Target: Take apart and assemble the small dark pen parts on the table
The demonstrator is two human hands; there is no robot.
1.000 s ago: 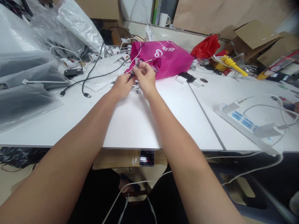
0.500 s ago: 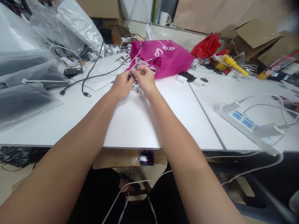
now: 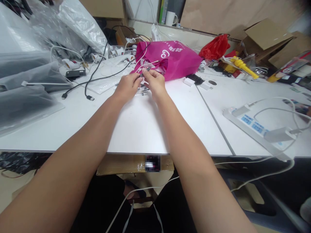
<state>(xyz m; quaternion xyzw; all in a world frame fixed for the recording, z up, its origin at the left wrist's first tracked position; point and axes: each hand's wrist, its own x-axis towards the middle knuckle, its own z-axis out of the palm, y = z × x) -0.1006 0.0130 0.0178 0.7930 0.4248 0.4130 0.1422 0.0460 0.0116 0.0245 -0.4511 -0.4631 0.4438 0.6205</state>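
Note:
Both my hands meet over the white table point(image 3: 136, 123), just in front of a pink bag point(image 3: 175, 58). My left hand point(image 3: 127, 86) pinches the dark plug of a black cable point(image 3: 102, 64), which runs back to the left across the table. My right hand point(image 3: 155, 82) pinches the end of a thin white cable point(image 3: 141, 60) right beside that plug, fingertips touching those of the left. A few small connectors lie on the table under my hands.
Clear plastic bags point(image 3: 26, 81) pile up at the left. A white power strip point(image 3: 252, 124) with plugged adapters lies at the right. A red bag point(image 3: 215, 47), yellow tool point(image 3: 241, 67), cardboard boxes point(image 3: 267, 37) and a mug point(image 3: 170, 19) crowd the back.
My hands have shifted slightly forward toward the pink bag, and the fingertips have drawn closer together around the plug and cable end.

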